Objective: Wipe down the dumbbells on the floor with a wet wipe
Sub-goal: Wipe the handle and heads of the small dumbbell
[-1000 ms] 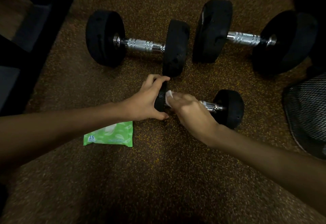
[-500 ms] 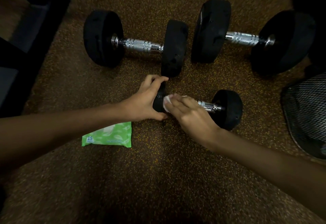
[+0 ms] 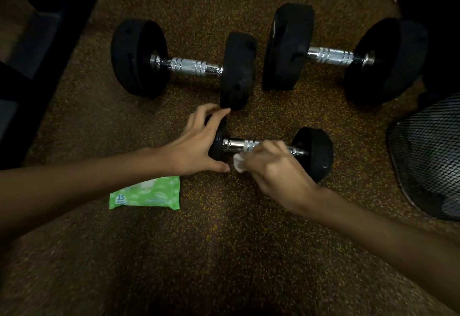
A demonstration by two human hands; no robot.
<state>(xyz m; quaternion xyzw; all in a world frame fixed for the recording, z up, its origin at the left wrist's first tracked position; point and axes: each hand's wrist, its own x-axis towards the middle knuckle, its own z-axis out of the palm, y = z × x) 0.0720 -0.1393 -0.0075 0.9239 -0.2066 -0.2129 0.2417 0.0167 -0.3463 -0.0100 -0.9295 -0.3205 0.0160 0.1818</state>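
- The right hand (image 3: 276,173) is sitting further right than half a second ago. It has left the inner face of the left weight and is now lying over the chrome bar of the small dumbbell (image 3: 315,153).
- This hand is curling its fingers round a bunched white wet wipe (image 3: 238,163). A corner of the wipe is sticking out at the hand's left side, just below the bar.
- The left hand (image 3: 196,146) is still gripping the small dumbbell's left weight, with fingers arching over the top and the thumb pressing low at the front.
- The small dumbbell is lying on the speckled floor (image 3: 224,241) with its bar running left to right. Its right weight is showing beyond the right hand.
- Further back, the left large dumbbell (image 3: 189,66) and the right large dumbbell (image 3: 331,56) are lying in a row, their inner weights near each other but apart.
- The left one's inner weight is ending just beside the left hand's fingertips.
- A green pack of wipes (image 3: 146,195) is lying flat on the floor, just beside the left wrist.
- A black mesh object (image 3: 433,156) is showing at the right edge, and a dark frame (image 3: 37,41) is showing at the upper left.
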